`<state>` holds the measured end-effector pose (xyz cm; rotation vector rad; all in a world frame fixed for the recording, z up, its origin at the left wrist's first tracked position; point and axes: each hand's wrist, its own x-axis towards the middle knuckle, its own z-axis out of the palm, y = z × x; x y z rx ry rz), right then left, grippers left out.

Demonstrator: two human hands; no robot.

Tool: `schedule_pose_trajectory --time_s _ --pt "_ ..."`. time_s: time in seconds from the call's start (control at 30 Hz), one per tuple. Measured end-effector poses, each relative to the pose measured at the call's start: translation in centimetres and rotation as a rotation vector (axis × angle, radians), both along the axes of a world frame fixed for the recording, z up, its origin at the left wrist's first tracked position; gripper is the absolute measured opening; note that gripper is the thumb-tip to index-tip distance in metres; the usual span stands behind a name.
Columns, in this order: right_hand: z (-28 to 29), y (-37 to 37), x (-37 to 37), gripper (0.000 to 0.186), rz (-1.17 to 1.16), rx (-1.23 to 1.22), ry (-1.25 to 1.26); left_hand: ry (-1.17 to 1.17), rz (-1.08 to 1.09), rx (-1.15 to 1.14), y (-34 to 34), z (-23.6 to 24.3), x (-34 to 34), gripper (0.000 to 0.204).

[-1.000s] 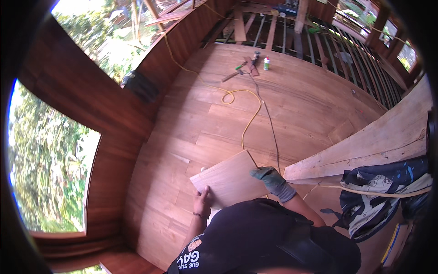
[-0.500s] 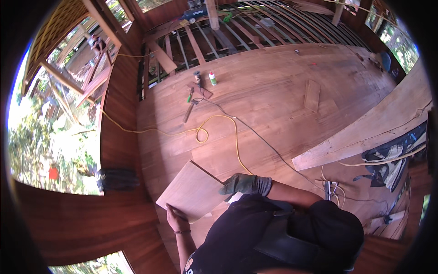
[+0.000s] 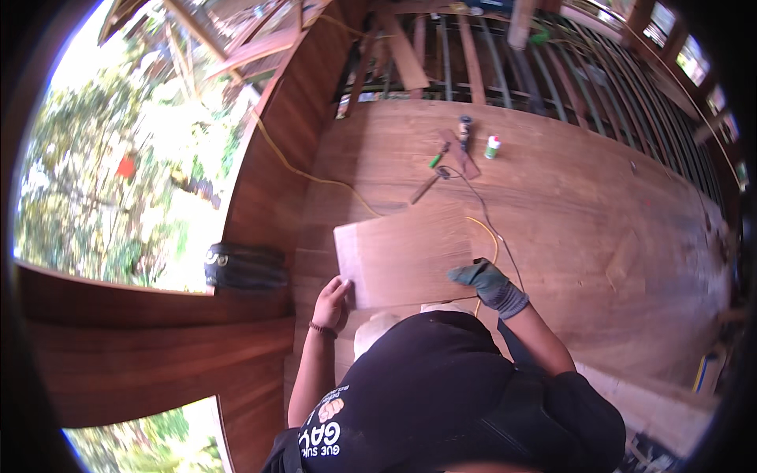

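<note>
A short, wide wooden board [image 3: 410, 260] is held in front of my body, its pale grained face turned up. My bare left hand [image 3: 333, 303], with a beaded bracelet at the wrist, grips the board's near left edge, thumb on top. At the near right corner, my right hand [image 3: 489, 285] in a grey-green work glove is closed on the board; some of its fingers are hidden. Past the board, a yellow cord [image 3: 490, 232] curves over the plank floor [image 3: 568, 213].
Farther ahead lie a black power tool [image 3: 465, 130], a green-handled tool [image 3: 437, 159], a hammer-like tool [image 3: 424, 189] and a white bottle [image 3: 492, 147] with a red cap. Beyond are open floor joists [image 3: 481, 63]. A black bag [image 3: 246, 266] rests on the window ledge at left.
The board has swung round, so its long side now runs across in front of me. Both hands have kept hold of it. The whole view has turned left.
</note>
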<state>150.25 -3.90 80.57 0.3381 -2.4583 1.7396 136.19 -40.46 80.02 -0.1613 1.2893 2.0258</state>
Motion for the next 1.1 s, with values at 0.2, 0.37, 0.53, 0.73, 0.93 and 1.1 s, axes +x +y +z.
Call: schedule_pose_trajectory --time_s 0.2,0.37,0.53,0.73,0.93,1.1 --pt "-0.5 1.2 -14.1 0.030 -0.028 0.095 0.008 -0.175 0.182 0.147 0.2 -1.9 -9.8 0.014" --pt "-2.1 -1.3 -26.3 0.025 -0.119 -0.154 -0.345 -0.266 0.284 0.271 1.2 -6.4 -21.7 0.029" --pt "-3.3 -2.5 -39.8 0.026 -0.084 0.092 -0.187 -0.213 0.273 0.316 3.6 -4.4 -37.8 0.016" --pt "-3.1 0.7 -52.9 0.047 -0.572 -0.886 -0.734 -0.085 0.082 0.265 7.2 0.2 -55.0 0.012" --pt "-1.0 8.9 -64.1 0.058 -0.803 -0.571 -0.279 -0.058 0.099 0.069 13.6 -0.1 -67.4 0.011" --pt "-0.8 16.1 -78.2 0.046 -0.595 0.396 -0.067 0.040 -0.185 0.051 21.4 -2.2 -77.0 0.024"
